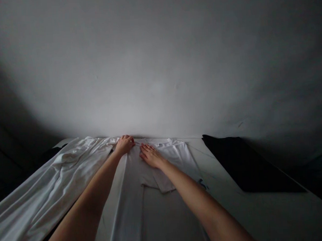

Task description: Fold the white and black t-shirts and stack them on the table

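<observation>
A white T-shirt (166, 213) lies spread on the pale table, its neckline at the far end near the wall. One side is folded inward, and a short sleeve rests over the body. With fingers curled, my left hand (126, 144) pinches the shirt's far left corner at the shoulder fold. My right hand (151, 155) is flat on the folded part beside the sleeve, fingers stretched out and pressing the cloth. Some dark blue print shows near the shirt's right edge, partly hidden by my right forearm.
To the left lies a heap of rumpled white cloth (53, 187), close to my left forearm. A black folded cloth (252, 166) rests on the table (221, 189) at the right. The grey wall (158, 70) rises right behind the table's far edge.
</observation>
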`<state>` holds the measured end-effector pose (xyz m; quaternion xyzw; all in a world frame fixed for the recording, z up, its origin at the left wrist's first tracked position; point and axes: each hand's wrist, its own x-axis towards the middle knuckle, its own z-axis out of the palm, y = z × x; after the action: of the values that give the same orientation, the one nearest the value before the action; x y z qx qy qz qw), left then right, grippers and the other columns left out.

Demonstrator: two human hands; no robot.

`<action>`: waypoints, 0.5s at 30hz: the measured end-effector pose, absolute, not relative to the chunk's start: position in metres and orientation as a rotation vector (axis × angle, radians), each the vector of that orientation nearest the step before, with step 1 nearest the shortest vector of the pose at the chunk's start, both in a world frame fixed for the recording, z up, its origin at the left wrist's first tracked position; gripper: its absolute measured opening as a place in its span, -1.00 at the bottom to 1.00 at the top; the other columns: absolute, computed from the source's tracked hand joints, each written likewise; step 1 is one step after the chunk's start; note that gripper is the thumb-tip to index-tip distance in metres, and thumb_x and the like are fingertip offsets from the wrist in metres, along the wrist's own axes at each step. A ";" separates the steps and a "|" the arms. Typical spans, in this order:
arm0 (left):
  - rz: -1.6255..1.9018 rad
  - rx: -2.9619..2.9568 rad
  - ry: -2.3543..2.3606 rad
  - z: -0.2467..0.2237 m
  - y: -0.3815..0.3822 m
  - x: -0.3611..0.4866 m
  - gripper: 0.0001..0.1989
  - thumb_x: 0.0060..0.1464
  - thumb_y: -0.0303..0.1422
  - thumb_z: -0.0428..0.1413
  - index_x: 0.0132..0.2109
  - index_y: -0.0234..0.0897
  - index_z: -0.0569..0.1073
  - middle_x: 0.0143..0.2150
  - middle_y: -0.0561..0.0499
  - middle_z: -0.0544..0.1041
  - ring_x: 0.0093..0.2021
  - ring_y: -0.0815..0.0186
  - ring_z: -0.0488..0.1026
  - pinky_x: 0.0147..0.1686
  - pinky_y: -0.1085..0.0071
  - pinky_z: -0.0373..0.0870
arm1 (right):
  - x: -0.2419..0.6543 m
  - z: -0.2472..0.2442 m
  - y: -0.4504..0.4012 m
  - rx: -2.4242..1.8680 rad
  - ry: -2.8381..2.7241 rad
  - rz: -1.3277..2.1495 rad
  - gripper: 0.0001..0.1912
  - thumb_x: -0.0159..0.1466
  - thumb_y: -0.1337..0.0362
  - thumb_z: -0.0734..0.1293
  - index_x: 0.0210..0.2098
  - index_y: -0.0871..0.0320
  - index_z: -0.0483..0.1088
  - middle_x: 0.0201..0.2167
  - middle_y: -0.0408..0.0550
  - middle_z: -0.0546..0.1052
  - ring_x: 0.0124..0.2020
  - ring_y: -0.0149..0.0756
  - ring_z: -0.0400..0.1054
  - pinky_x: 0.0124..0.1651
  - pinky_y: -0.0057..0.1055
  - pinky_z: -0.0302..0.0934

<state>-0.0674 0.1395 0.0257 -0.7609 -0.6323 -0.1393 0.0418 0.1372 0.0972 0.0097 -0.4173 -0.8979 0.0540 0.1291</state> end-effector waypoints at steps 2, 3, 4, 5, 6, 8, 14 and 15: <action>-0.354 -2.342 -1.977 0.030 0.146 -0.068 -0.76 0.19 -0.26 0.13 -0.04 -0.21 0.53 0.11 -0.16 0.45 0.13 0.07 0.37 0.12 0.18 0.32 | 0.140 0.004 0.097 -1.237 -2.588 0.171 -0.38 0.48 0.07 0.06 0.38 0.34 0.10 0.42 0.15 0.08 0.45 -0.13 -0.11 0.45 -0.13 -0.15; -0.327 -2.358 -1.989 0.031 0.149 -0.068 -0.76 0.19 -0.24 0.14 -0.05 -0.21 0.54 0.13 -0.17 0.43 0.14 0.06 0.35 0.12 0.17 0.31 | 0.142 0.001 0.097 -1.243 -2.576 0.173 -0.37 0.48 0.05 0.04 0.39 0.33 0.09 0.42 0.14 0.07 0.45 -0.13 -0.12 0.45 -0.12 -0.16; -0.306 -2.371 -1.998 0.033 0.151 -0.069 -0.76 0.18 -0.22 0.15 -0.06 -0.20 0.54 0.15 -0.17 0.40 0.16 0.04 0.33 0.11 0.15 0.31 | 0.144 0.000 0.096 -1.248 -2.567 0.178 -0.36 0.48 0.03 0.02 0.39 0.31 0.08 0.42 0.13 0.07 0.45 -0.13 -0.12 0.45 -0.11 -0.18; -0.290 -2.379 -2.001 0.034 0.153 -0.071 -0.77 0.18 -0.20 0.15 -0.08 -0.20 0.55 0.16 -0.17 0.39 0.17 0.02 0.31 0.11 0.13 0.30 | 0.145 -0.001 0.096 -1.255 -2.560 0.187 -0.35 0.48 0.00 0.01 0.40 0.29 0.08 0.43 0.12 0.06 0.46 -0.13 -0.13 0.45 -0.10 -0.18; -0.279 -2.380 -1.999 0.034 0.155 -0.072 -0.77 0.18 -0.19 0.15 -0.10 -0.19 0.55 0.17 -0.16 0.39 0.18 0.00 0.29 0.10 0.11 0.30 | 0.145 -0.001 0.095 -1.263 -2.555 0.198 -0.34 0.48 -0.02 0.00 0.40 0.27 0.08 0.43 0.10 0.05 0.46 -0.12 -0.13 0.45 -0.09 -0.19; -0.269 -2.371 -1.979 0.035 0.155 -0.073 -0.79 0.20 -0.19 0.14 -0.11 -0.18 0.54 0.14 -0.15 0.41 0.18 0.00 0.28 0.09 0.09 0.28 | 0.144 0.000 0.094 -1.283 -2.550 0.221 -0.32 0.47 -0.06 0.00 0.40 0.23 0.08 0.44 0.07 0.04 0.46 -0.11 -0.14 0.45 -0.08 -0.21; -0.398 -2.244 -1.892 0.035 0.133 -0.053 -0.76 0.25 -0.32 0.07 0.02 -0.24 0.48 0.08 -0.19 0.48 0.12 0.03 0.35 0.05 0.14 0.30 | 0.138 0.010 0.094 -1.327 -2.577 0.326 -0.32 0.46 -0.04 0.01 0.42 0.25 0.04 0.45 0.08 -0.01 0.47 -0.11 -0.18 0.45 -0.08 -0.24; -0.466 -2.218 -1.864 0.034 0.126 -0.047 -0.73 0.26 -0.35 0.04 0.07 -0.26 0.45 0.08 -0.20 0.48 0.11 0.05 0.36 0.06 0.15 0.30 | 0.141 0.013 0.097 -1.339 -2.565 0.342 -0.33 0.46 -0.02 0.00 0.43 0.22 0.01 0.45 0.06 -0.02 0.47 -0.13 -0.17 0.45 -0.08 -0.22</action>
<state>-0.0466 0.1263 0.0338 -0.7518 -0.6319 -0.1580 0.1031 0.1414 0.0969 0.0129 -0.4566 -0.8747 0.1165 0.1138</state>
